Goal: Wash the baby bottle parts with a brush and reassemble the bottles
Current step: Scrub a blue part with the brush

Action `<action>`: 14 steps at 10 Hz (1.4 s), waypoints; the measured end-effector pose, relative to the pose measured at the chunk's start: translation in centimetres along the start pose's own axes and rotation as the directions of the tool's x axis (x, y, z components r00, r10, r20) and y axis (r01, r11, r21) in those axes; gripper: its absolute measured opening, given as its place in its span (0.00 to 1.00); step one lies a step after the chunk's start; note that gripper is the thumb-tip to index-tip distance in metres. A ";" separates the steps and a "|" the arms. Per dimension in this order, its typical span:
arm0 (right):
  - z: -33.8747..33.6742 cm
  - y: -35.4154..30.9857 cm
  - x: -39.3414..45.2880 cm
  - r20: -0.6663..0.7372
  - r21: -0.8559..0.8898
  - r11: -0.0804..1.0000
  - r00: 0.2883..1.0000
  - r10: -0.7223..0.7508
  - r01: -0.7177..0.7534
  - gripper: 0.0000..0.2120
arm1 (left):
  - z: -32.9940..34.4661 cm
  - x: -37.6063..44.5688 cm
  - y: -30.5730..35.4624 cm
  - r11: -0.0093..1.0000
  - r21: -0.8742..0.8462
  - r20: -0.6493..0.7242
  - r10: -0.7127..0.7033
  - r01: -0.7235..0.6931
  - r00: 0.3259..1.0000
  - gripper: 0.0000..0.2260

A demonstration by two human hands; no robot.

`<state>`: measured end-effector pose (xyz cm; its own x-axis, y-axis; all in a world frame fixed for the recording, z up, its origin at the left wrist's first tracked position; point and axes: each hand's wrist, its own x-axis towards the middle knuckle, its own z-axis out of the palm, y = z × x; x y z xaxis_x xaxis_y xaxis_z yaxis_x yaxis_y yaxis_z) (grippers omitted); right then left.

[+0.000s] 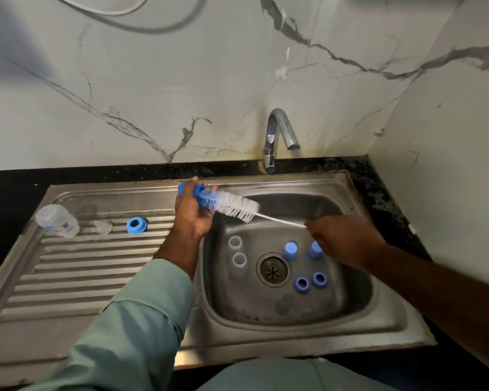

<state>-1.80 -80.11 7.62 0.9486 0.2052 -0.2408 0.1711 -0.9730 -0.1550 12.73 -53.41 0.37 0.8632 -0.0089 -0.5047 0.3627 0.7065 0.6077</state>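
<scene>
My left hand grips a blue cap-like bottle part above the sink's left rim. The bottle brush, with blue and white bristles, has its tip pushed into that part. My right hand pinches the brush's thin white stem over the basin. In the sink lie two clear bottles, two blue caps and two blue rings. Faint clear pieces lie near the front of the basin.
On the ribbed drainboard lie a clear bottle on its side, a small clear piece and a blue ring. A chrome tap stands behind the basin; no water runs. Black counter and marble walls surround the sink.
</scene>
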 end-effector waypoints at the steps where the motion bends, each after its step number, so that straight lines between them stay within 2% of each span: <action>1: 0.3 -0.1 -0.7 -0.400 -0.468 0.873 0.847 -0.351 0.141 0.23 | -0.1 0.1 -0.8 0.996 0.056 -0.195 0.074 -0.064 0.978 0.15; 2: 1.0 0.8 -0.3 -0.448 -0.488 0.858 0.797 -0.405 0.161 0.23 | -0.6 0.2 -1.9 0.996 0.084 -0.276 -0.007 0.031 0.961 0.21; 3: 0.4 0.3 0.0 -0.094 0.277 0.956 0.987 0.128 -0.097 0.06 | -1.2 0.5 -1.9 0.982 0.149 -0.160 -0.088 0.112 0.983 0.17; 4: 0.5 1.3 -0.7 0.504 0.833 0.271 0.864 -0.012 -0.482 0.12 | -1.3 0.6 -1.5 0.998 0.027 0.080 -0.064 0.062 0.995 0.05; 5: 0.9 0.4 -1.0 0.455 0.808 0.427 0.890 -0.017 -0.406 0.14 | -1.2 0.7 -1.4 0.996 -0.071 0.147 -0.043 0.054 0.988 0.05; 6: 2.8 -0.1 -0.9 0.105 0.647 0.748 0.988 0.110 -0.152 0.10 | -1.2 0.7 -1.6 0.998 -0.046 0.085 -0.040 0.044 0.996 0.16; 7: 5.3 0.7 -1.2 -0.026 0.225 0.974 0.999 0.046 -0.039 0.12 | -0.7 0.5 -1.4 0.998 -0.046 -0.032 0.042 -0.043 0.999 0.30; 8: 6.3 1.8 -2.3 -0.066 0.290 0.952 0.990 0.122 -0.098 0.15 | -0.9 0.5 -0.7 0.984 -0.143 -0.157 0.086 -0.108 0.984 0.25; 9: 6.2 2.7 -3.5 -0.164 0.490 0.864 0.961 0.222 -0.115 0.13 | -1.4 0.7 0.3 0.968 -0.165 -0.209 0.153 -0.189 0.966 0.17; 10: 6.1 1.2 -2.8 -0.177 0.593 0.799 0.951 0.253 -0.102 0.12 | -0.5 -0.5 -0.8 0.991 -0.012 -0.019 0.131 -0.131 0.991 0.21; 11: 5.8 -2.2 -1.5 -0.223 0.551 0.834 0.957 0.185 -0.033 0.12 | 0.9 -3.3 -3.4 0.992 0.116 0.162 0.030 -0.050 0.986 0.18; 12: 6.0 -3.9 -1.9 -0.281 0.464 0.885 0.954 0.109 0.035 0.10 | 1.1 -4.5 -3.7 0.995 0.022 0.131 0.096 -0.099 0.987 0.26; 13: 6.1 -5.2 -2.9 -0.167 0.390 0.920 0.980 0.107 -0.034 0.14 | 0.5 -4.4 -3.2 0.985 -0.101 0.051 0.147 -0.142 0.988 0.28; 14: 5.5 -6.3 -1.4 -0.201 0.469 0.877 0.953 0.227 -0.110 0.12 | 1.1 -6.0 -4.8 0.993 0.076 0.075 0.090 -0.096 0.993 0.18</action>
<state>-5.70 -73.68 3.67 0.9963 -0.0468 -0.0717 -0.0790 -0.8259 -0.5582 6.18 -57.53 1.14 0.9163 0.0014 -0.4005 0.3041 0.6483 0.6980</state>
